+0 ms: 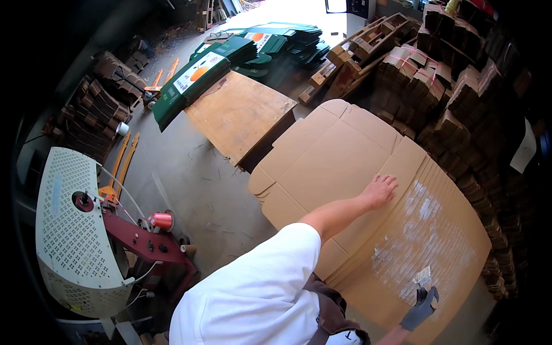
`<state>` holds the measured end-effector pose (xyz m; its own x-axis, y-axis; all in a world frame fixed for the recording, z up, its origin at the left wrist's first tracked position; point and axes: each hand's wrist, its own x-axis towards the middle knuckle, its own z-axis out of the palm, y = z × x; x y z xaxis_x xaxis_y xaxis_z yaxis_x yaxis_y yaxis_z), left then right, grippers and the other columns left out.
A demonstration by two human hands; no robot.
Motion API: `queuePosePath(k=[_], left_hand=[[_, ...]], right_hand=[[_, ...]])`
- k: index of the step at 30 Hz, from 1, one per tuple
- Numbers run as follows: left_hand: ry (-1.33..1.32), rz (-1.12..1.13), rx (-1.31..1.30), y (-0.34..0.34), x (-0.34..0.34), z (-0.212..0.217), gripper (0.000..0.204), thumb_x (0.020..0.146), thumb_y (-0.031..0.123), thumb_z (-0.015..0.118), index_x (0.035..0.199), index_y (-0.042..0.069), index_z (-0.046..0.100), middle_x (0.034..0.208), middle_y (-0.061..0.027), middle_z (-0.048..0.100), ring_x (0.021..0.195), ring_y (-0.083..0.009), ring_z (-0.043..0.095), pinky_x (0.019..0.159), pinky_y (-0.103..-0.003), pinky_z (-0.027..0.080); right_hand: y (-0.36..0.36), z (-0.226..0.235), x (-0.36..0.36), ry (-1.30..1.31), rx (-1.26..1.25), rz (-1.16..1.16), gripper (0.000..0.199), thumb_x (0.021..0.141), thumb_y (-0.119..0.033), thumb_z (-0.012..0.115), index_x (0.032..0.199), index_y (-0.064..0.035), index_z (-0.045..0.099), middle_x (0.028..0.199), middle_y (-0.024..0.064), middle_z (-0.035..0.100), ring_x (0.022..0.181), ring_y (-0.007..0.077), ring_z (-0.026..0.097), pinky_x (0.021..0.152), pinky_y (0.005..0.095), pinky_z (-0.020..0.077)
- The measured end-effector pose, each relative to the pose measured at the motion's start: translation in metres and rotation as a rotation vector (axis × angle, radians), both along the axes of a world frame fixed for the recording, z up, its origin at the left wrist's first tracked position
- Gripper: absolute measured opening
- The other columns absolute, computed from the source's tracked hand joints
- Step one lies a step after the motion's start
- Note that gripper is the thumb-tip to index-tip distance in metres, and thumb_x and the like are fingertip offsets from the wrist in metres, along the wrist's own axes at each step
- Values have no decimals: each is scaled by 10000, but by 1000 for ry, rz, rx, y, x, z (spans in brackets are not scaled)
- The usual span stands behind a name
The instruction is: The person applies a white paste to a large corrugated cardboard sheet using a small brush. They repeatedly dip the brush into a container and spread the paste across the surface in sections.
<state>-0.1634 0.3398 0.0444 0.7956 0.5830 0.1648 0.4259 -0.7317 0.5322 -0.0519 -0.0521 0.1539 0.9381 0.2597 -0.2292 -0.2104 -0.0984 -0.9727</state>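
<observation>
Fanned flat cardboard box blanks [345, 150] lie in front of me, their edges stepped in narrow strips on the right. White, glue-like smears [425, 210] cover those strips. My bare left hand [380, 191] rests on the cardboard just left of the stepped edges, fingers spread and holding nothing. In a grey glove, my right hand [421, 310] is closed around the dark handle of what looks like a brush [422, 278]. Its flat, white-coated head touches or hovers over the smeared strips near the lower right; which of these I cannot tell.
Beyond the blanks stands a wooden table [244, 109] bearing green printed cartons [192, 80]. A pale machine with a maroon arm [144, 236] is at left. Wooden pallets [356, 57] and bundled cardboard stacks [417, 72] line the right. Orange pallet-truck forks [122, 164] lie left.
</observation>
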Motion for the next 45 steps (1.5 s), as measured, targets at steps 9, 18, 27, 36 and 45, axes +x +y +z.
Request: queuePosePath(k=[9, 18, 27, 36, 45], left_hand=[[-292, 396, -147, -180, -232, -20, 196, 862, 237, 628, 783, 57, 627, 833, -122, 644, 893, -338, 596, 794, -434, 447], [680, 1093, -790, -344, -527, -149, 533, 963, 484, 423, 965, 36, 712, 1067, -212, 671, 1056, -378, 613, 933, -446, 451], [392, 940, -847, -280, -460, -176, 495, 952, 454, 448, 1052, 36, 693, 1122, -213, 655, 1108, -391, 587, 953, -454, 447], [50, 829, -181, -152, -384, -56, 188, 948, 256, 529, 1022, 101, 604, 1059, -81, 617, 1068, -282, 550, 941, -440, 368], [-144, -56, 23, 23, -204, -14, 244, 921, 190, 572, 1153, 118, 563, 1256, -65, 557, 1209, -284, 476, 1060, -497, 293]], right_hand=[[-105, -1, 7, -142, 144, 43, 312, 988, -170, 530, 1214, 45, 532, 1173, 106, 530, 972, 223, 586, 864, 342, 517], [-115, 17, 19, -72, 171, 88, 374, 989, -199, 537, 1230, 87, 516, 1097, 170, 583, 955, 261, 637, 921, 382, 548], [-90, 36, 1, -118, 101, 104, 404, 982, -213, 548, 1222, 111, 509, 1118, 189, 577, 933, 250, 634, 885, 347, 552], [-8, 32, -29, -223, 127, 38, 307, 972, -184, 570, 1146, 69, 572, 1016, 137, 628, 871, 199, 651, 831, 344, 564], [86, 19, -122, -88, 75, -249, 274, 934, -150, 623, 1113, 55, 599, 934, 103, 657, 768, 153, 655, 731, 299, 565]])
